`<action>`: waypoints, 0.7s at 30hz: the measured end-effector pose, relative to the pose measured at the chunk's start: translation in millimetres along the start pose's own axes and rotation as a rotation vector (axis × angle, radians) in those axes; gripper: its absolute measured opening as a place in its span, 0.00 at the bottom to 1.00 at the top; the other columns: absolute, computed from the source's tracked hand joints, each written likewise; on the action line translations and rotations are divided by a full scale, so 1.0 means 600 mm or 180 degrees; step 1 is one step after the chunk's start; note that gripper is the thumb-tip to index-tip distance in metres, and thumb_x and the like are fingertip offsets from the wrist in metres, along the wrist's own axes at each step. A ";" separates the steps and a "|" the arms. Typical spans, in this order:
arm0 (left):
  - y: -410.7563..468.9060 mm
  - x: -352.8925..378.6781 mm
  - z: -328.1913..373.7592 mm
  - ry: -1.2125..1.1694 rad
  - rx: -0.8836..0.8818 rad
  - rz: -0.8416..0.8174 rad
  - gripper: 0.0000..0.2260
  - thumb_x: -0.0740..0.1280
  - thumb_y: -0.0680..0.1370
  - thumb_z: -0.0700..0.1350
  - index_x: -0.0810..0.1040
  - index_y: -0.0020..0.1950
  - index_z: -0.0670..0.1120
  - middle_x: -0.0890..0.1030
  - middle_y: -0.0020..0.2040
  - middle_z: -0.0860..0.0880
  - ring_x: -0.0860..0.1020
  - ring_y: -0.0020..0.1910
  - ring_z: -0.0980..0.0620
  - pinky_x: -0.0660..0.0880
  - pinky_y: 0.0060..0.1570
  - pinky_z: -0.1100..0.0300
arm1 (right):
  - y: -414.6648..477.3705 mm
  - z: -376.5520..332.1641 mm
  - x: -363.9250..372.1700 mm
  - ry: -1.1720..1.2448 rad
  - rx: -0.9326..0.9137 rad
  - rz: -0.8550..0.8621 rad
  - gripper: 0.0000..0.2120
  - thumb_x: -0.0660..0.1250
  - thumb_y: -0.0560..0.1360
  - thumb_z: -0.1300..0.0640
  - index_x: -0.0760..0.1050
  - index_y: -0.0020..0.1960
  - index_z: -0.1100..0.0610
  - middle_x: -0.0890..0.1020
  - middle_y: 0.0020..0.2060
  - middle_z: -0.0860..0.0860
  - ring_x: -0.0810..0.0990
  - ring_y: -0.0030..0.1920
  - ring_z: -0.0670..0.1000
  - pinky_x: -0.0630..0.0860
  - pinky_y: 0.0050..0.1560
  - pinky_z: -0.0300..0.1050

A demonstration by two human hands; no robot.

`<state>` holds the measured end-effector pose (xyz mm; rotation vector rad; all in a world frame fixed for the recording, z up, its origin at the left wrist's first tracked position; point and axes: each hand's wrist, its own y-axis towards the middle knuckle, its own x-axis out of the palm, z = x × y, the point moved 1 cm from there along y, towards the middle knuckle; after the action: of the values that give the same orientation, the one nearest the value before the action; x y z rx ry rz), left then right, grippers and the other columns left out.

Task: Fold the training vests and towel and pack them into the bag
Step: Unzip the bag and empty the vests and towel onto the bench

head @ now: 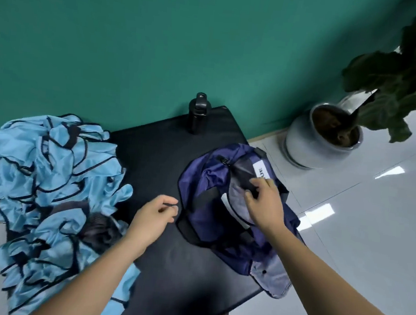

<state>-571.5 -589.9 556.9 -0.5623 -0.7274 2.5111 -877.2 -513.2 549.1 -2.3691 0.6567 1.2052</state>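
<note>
Navy fabric of the bag is pinched by the right hand, whose thumb and curled fingers close on a dark strip at the bag's opening. The left hand hovers just beside the bag's left side with fingers curled and thumb near the forefinger; whether it holds anything cannot be told. The bag lies crumpled at the right edge of the dark desk, partly hanging over it, with pale cloth showing inside. Light blue vests with dark trim are heaped unfolded along the left edge, spilling over it. A black bottle stands upright at the far edge against the green wall. On the glossy floor to the right sits a potted plant.
</note>
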 end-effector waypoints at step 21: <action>0.183 0.329 0.118 0.3026 0.0078 0.0238 0.10 0.69 0.80 0.52 0.84 0.56 0.49 0.85 0.54 0.45 0.83 0.53 0.43 0.79 0.46 0.53 | 0.166 0.202 0.001 -0.1913 -0.0478 -0.0908 0.40 0.75 0.64 0.33 0.64 0.64 0.53 0.70 0.58 0.54 0.74 0.57 0.60 0.76 0.54 0.57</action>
<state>-800.6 -595.1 499.1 -1.6128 -0.2952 1.9398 -1010.9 -528.0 468.9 -1.9527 0.0327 1.7520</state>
